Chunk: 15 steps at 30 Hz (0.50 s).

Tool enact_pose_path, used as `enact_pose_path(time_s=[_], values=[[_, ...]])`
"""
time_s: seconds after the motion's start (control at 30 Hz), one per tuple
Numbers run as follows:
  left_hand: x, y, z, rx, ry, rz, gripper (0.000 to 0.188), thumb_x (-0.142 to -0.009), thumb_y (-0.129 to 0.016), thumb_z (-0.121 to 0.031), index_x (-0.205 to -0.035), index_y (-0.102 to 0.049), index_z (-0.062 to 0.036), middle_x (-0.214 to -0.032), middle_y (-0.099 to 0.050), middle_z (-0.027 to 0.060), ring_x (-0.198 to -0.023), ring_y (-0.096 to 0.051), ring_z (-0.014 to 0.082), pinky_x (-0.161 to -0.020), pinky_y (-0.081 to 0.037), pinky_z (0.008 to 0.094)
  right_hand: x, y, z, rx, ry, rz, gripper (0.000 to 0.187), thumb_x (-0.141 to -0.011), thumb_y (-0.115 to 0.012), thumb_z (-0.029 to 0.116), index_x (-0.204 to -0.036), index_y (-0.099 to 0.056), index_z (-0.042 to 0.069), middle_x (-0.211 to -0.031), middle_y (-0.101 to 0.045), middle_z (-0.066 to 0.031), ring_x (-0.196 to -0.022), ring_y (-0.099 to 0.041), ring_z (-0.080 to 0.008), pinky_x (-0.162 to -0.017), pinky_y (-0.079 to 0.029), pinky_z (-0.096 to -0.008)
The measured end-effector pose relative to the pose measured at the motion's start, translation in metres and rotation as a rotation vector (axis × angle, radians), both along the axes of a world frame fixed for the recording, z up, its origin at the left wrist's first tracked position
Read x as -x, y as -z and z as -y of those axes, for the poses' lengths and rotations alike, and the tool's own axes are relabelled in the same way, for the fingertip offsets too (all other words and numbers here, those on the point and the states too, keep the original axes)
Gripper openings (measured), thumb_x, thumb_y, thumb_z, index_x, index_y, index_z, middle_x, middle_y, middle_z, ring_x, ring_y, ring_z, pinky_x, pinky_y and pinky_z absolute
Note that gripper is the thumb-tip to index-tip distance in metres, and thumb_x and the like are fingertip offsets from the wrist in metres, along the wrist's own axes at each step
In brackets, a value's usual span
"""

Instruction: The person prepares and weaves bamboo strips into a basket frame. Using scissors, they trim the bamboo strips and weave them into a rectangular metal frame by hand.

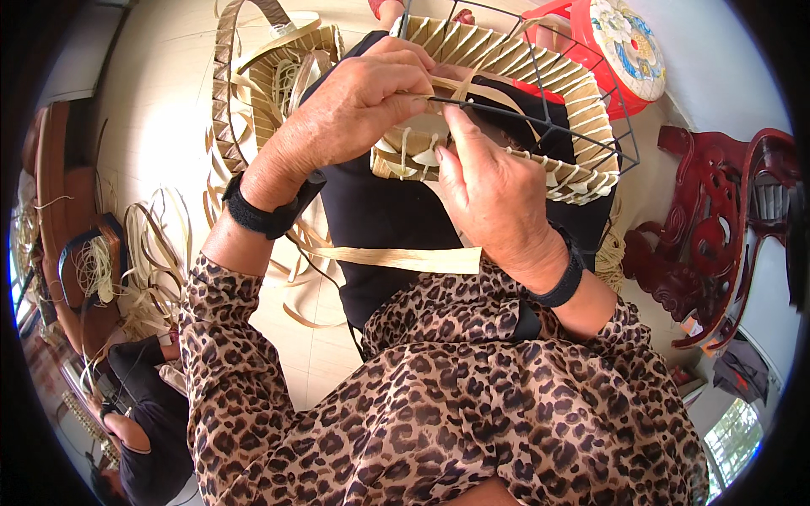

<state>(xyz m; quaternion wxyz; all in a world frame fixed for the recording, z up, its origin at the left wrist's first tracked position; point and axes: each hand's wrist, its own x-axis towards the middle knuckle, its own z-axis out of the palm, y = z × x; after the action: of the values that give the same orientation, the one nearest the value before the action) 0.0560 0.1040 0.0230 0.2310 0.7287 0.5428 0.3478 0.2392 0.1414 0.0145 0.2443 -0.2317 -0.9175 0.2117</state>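
Observation:
A black wire basket frame point(553, 126) rests over my lap, its rim partly wrapped with tan flat strips and pale lacing point(591, 97). My left hand point(367, 101) is closed in a pinch on a thin tan strip point(460, 84) at the frame's near wire. Just right of it, my right hand point(498, 194) touches that wire with a stretched index finger. Its thumb stands apart from the index, and the other fingers are partly hidden. One wide tan strip point(405, 258) lies across the dark cloth on my lap, below both hands.
A tan basket with a tall handle point(228, 93) stands on the floor at left, among loose strips point(156, 244). Far right are a red stool point(629, 51) and dark red carved wooden furniture point(717, 236). Another person point(152, 430) sits at the lower left.

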Motion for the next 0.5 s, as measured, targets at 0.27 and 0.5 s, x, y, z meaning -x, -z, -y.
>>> enact_pose_path(time_s=[0.27, 0.5], values=[[0.001, -0.005, -0.004, 0.067, 0.051, 0.046, 0.008, -0.072, -0.053, -0.003, -0.075, -0.052, 0.0045, -0.079, -0.053, 0.0105, -0.098, -0.047, 0.0286, -0.082, -0.038, 0.0363, 0.006, 0.006, 0.013, -0.050, 0.064, 0.146, 0.055, -0.071, -0.060, 0.014, -0.116, -0.037, -0.006, -0.056, -0.053, -0.0071, -0.045, -0.054, -0.0203, -0.040, -0.042, -0.0310], [-0.005, -0.020, -0.006, 0.098, 0.004, 0.056, 0.008, -0.071, -0.053, -0.001, -0.077, -0.053, 0.0043, -0.077, -0.052, 0.0127, -0.095, -0.048, 0.0295, -0.076, -0.039, 0.0341, 0.018, 0.003, 0.007, -0.005, 0.107, -0.034, 0.015, -0.073, -0.047, 0.007, -0.085, -0.045, -0.002, -0.053, -0.053, -0.0088, -0.043, -0.054, -0.0205, -0.036, -0.041, -0.0302]])
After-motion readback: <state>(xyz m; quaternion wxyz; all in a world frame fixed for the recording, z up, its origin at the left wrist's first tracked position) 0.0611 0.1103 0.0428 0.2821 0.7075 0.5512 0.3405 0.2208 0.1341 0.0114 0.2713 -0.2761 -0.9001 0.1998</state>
